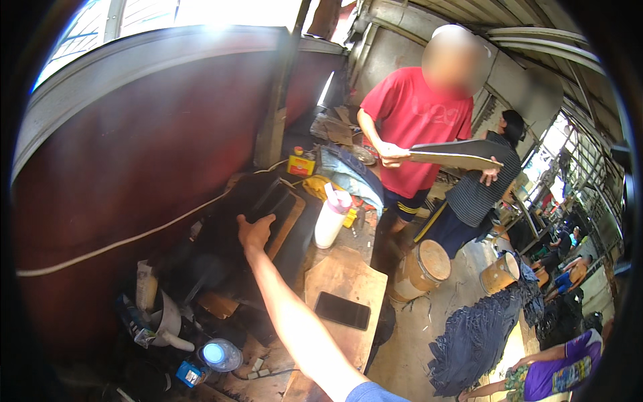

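My right hand (256, 232) reaches far out over a dark work surface on the left. Thumb and fingers are bent around the near edge of a black flat piece (271, 198), whose exact kind is too dark to tell. Just right of the hand runs a brown wooden strip (287, 224), with black sheet material (300, 236) beside it. My left hand is out of view. Beneath my forearm's right side, a black phone (342, 310) lies on a wooden board (345, 271). A white bottle with a pink lid (333, 218) stands beyond the board.
A person in a red shirt (418, 114) holds a curved flat board (455, 155); another in stripes (479, 177) stands behind. Round containers (422, 268) and dark stacked material (475, 342) are on the right. A blue-capped bottle (222, 355) and a bucket (167, 315) stand lower left.
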`<state>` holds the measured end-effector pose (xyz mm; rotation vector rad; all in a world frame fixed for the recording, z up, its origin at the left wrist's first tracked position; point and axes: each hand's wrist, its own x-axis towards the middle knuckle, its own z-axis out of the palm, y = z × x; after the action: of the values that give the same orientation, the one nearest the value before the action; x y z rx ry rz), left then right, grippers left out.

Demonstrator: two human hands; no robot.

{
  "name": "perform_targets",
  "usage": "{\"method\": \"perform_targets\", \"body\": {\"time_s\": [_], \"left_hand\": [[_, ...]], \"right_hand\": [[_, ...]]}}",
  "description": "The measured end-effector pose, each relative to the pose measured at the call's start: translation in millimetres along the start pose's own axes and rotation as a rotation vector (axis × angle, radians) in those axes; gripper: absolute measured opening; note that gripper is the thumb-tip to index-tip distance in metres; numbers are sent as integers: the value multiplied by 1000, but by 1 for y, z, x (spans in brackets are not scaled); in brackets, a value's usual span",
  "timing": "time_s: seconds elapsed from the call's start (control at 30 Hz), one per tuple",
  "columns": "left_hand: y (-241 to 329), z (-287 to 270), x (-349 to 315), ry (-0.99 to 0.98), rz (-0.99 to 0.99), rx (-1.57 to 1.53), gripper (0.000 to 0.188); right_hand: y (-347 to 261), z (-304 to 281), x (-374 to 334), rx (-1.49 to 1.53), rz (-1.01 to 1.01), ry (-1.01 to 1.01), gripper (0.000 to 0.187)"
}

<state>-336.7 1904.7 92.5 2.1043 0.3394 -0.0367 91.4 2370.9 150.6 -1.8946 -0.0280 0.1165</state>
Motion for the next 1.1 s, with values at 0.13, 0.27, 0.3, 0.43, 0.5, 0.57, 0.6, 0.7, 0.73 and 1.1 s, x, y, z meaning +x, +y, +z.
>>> {"method": "perform_targets", "body": {"time_s": [0.13, 0.27, 0.3, 0.43, 0.5, 0.57, 0.6, 0.7, 0.73, 1.1], "left_hand": [[-1, 3, 0, -35, 38, 4, 57], [4, 2, 1, 134, 75, 41, 59], [4, 1, 1, 124, 59, 35, 59], [9, -5, 3, 81, 23, 12, 58], [9, -5, 1, 80, 16, 9, 57], [6, -1, -1, 97, 30, 18, 56], [5, 1, -3, 91, 37, 14, 55], [4, 3, -5, 90, 37, 16, 55], [7, 0, -4, 88, 37, 15, 55], [42, -61, 27, -350, -165, 106, 55]], "right_hand": [[10, -26, 16, 27, -49, 27, 86], [10, -56, 39, 88, -103, 10, 91], [11, -60, 41, 26, -69, 8, 97], [16, -64, 38, -156, 90, -36, 109], [19, -63, 33, -232, 87, -18, 112], [22, -65, 29, -317, 102, 0, 113], [23, -67, 26, -365, 112, -7, 116], [23, -70, 19, -406, 112, -31, 120], [22, -71, 17, -439, 96, -44, 120], [27, -80, 6, -560, 44, -26, 115]]}}
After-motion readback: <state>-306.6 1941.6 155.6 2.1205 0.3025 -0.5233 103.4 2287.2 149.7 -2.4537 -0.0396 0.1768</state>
